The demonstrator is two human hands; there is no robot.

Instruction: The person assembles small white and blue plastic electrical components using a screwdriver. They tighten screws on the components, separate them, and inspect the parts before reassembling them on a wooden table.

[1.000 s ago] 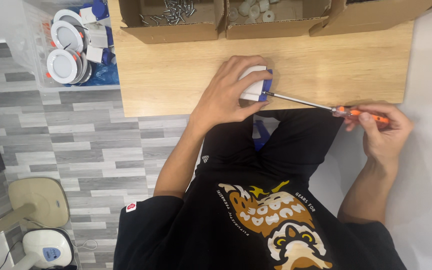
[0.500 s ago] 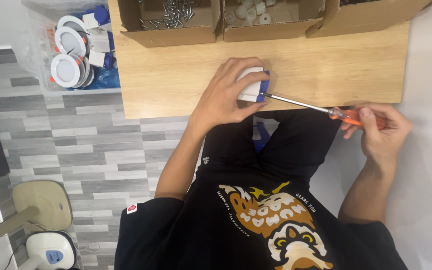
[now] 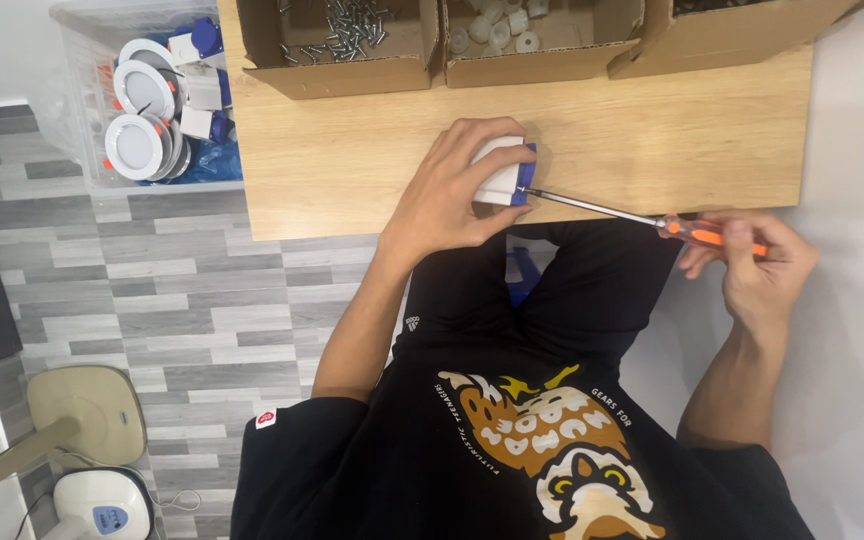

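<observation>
White and blue, a small plastic block [image 3: 504, 175] is sitting on the wooden desk [image 3: 352, 170] near its front edge, under the left hand [image 3: 447, 195].

The left hand is clamping the block from above, fingers curling over its top, while the right hand [image 3: 757, 265], well apart off the desk's edge, is closing around the orange handle of a screwdriver [image 3: 642, 218] whose tip is touching the block's blue end. Cardboard boxes [image 3: 352, 60] are lining the desk's far edge.
</observation>
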